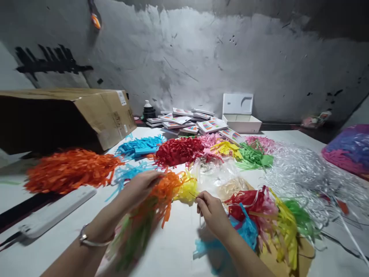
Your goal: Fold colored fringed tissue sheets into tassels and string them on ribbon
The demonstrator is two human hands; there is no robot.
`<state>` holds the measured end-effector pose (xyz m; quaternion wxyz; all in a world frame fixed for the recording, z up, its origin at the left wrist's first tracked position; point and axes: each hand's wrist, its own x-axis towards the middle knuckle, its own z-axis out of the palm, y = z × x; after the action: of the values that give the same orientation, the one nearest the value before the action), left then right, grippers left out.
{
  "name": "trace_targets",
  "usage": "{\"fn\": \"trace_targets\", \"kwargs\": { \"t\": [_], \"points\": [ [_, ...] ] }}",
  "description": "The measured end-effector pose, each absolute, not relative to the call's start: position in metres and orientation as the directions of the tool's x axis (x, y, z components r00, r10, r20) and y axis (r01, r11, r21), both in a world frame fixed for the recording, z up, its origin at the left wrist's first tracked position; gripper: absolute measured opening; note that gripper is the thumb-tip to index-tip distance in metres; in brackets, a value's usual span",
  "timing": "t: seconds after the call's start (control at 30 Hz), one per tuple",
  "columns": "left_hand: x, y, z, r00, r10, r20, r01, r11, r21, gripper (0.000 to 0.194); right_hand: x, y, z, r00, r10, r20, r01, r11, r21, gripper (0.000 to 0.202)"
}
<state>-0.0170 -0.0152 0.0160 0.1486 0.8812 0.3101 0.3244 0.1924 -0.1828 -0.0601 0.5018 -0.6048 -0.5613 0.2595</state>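
Right hand [210, 211], nearly closed, pinched a thin cord [192, 194]; at its ten o'clock were orange streamers [167, 188], long axis roughly one to seven, nearer the left hand [144, 181], half-curled against them, its hold unclear.

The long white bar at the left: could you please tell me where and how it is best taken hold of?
I would take the long white bar around its middle, from above and its right side: it lies flat and narrow, a dark strip runs beside its left, and the cable leaves its near end.
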Motion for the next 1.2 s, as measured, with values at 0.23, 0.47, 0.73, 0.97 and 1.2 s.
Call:
{"fn": "trace_targets", "kwargs": {
  "t": [0.23,0.47,0.73,0.97,1.2],
  "points": [
    [-0.019,-0.084,0.023,0.165,0.547,0.821,0.339,-0.813,0.473,0.021,0.196,-0.183,-0.056,0.329,0.887,0.324,0.325,0.216,-0.921,0.022],
    [0.030,-0.135,-0.017,0.669,0.653,0.355,0.189,-0.611,0.769,0.037,0.188,-0.201,-0.037,0.325,0.818,0.474,0.264,0.403,-0.876,0.024],
    [0.033,-0.157,-0.035,0.741,0.635,0.219,0.030,-0.357,0.934,0.030,0.179,-0.225,-0.033,0.265,0.832,0.486,0.338,0.392,-0.856,0.016],
    [0.025,-0.163,-0.049,0.637,0.771,0.009,-0.089,0.062,0.994,0.039,0.176,-0.240,-0.045,0.461,0.747,0.478,0.346,0.345,-0.873,0.021],
    [0.027,-0.175,-0.047,0.621,0.756,-0.207,-0.288,0.465,0.837,0.040,0.164,-0.257,-0.053,0.379,0.758,0.532,0.527,0.296,-0.797,0.019]
  ]
}}
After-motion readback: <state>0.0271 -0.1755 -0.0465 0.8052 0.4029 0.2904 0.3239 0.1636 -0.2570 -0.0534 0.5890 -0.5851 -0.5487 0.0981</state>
